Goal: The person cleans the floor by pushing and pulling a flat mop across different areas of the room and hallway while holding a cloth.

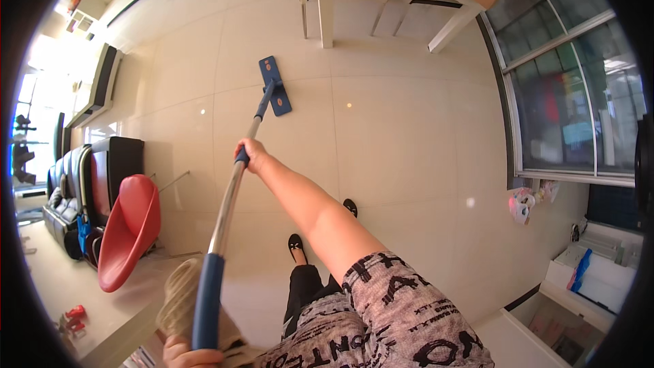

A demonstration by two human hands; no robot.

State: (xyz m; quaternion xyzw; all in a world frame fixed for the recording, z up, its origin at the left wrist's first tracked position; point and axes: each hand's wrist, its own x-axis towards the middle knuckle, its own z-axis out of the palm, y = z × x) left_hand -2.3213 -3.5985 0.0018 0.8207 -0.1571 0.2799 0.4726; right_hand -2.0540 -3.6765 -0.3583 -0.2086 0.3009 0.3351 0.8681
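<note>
A flat mop's handle [228, 204] runs slantwise across the left half of the view, silver metal with blue grip sections. My left hand [191, 353] is closed around the blue top grip at the bottom edge. Further down the pole, my right hand [249, 155] grips a blue collar, its arm reaching across from the patterned sleeve. The blue rectangular mop head [276, 87] lies on the glossy beige tiled floor [393, 143], beyond my right hand. A beige fabric item [176, 291] is beside the top grip, partly hidden by it.
A red bucket chair [130, 232] and a black sofa [64, 214] are at left. A white-legged table [325, 10] with chairs stands at the top. Sliding glass doors [557, 107] are at right, above a white open drawer or cabinet [557, 327]. My black shoes [296, 245] are on the floor.
</note>
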